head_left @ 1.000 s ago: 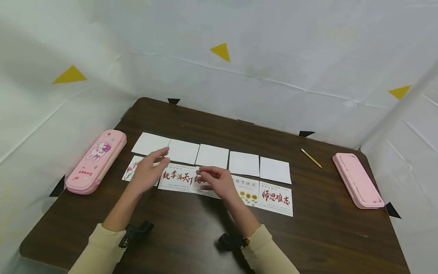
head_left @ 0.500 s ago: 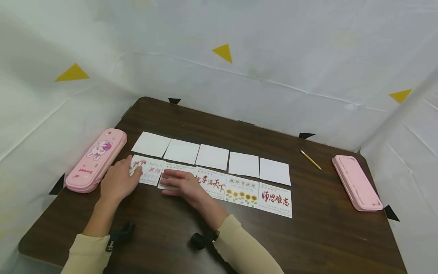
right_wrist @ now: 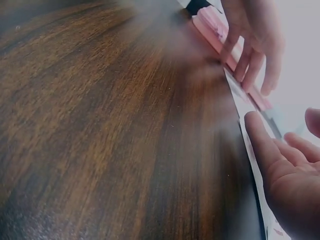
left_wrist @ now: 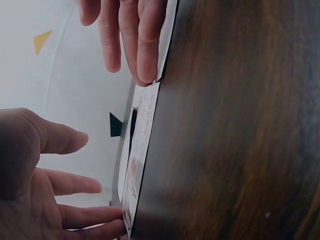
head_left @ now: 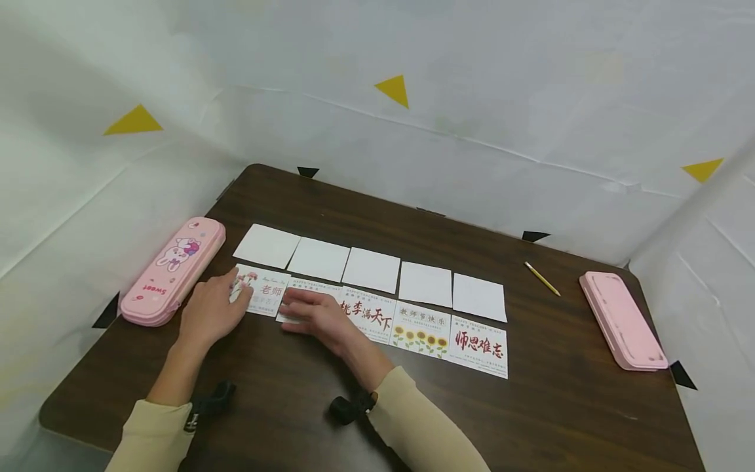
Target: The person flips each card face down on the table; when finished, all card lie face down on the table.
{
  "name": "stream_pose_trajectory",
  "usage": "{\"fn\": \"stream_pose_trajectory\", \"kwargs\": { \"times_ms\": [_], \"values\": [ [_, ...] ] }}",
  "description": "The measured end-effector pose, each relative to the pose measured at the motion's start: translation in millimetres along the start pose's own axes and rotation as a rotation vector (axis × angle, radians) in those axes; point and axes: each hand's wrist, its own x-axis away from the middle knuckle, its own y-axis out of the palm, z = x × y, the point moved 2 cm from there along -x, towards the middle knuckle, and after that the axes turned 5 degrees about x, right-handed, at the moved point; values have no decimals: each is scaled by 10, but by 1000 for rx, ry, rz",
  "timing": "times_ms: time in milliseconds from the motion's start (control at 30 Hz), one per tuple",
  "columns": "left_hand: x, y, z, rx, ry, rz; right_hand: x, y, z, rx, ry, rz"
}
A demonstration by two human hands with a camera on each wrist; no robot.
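My left hand (head_left: 211, 305) is at the left end of the front row of cards, fingertips right at the outer edge of the flower card (head_left: 267, 288). Its fingers are spread and relaxed in the left wrist view. The right hand (head_left: 321, 321) covers part of the second printed card (head_left: 315, 284), its fingers fairly straight and pointing left. In the right wrist view, the right fingertips (right_wrist: 251, 119) come close to the row's front edge. Further right lie a red-lettered card (head_left: 367, 316), a sunflower card (head_left: 420, 331) and another red-lettered card (head_left: 479, 347).
Behind the printed cards runs a row of blank white cards (head_left: 371, 270). A pink pencil case with a bunny (head_left: 174, 272) lies at the left, and another pink case (head_left: 624, 321) at the right. The yellow pencil (head_left: 542, 278) is at the back right of the brown table (head_left: 566, 400).
Both hands have moved left: the left hand to the flower card's outer edge, the right from the middle cards to the second card. Over the last half second they barely moved.
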Motion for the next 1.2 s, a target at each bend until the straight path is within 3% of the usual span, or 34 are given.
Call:
{"fn": "stream_pose_trajectory", "kwargs": {
  "times_ms": [333, 800, 1067, 1200],
  "values": [
    [-21, -19, -137, 66, 21, 22, -17, 28, 27, -17, 3, -20],
    [58, -143, -142, 185, 5, 46, -6, -12, 31, 11, -19, 30],
    [108, -244, -92, 281, 53, 142, -17, 2, -10, 223, -142, 213],
    [154, -260, -91, 362, 34, 168, -31, 56, -38, 351, -237, 338]
  ]
}}
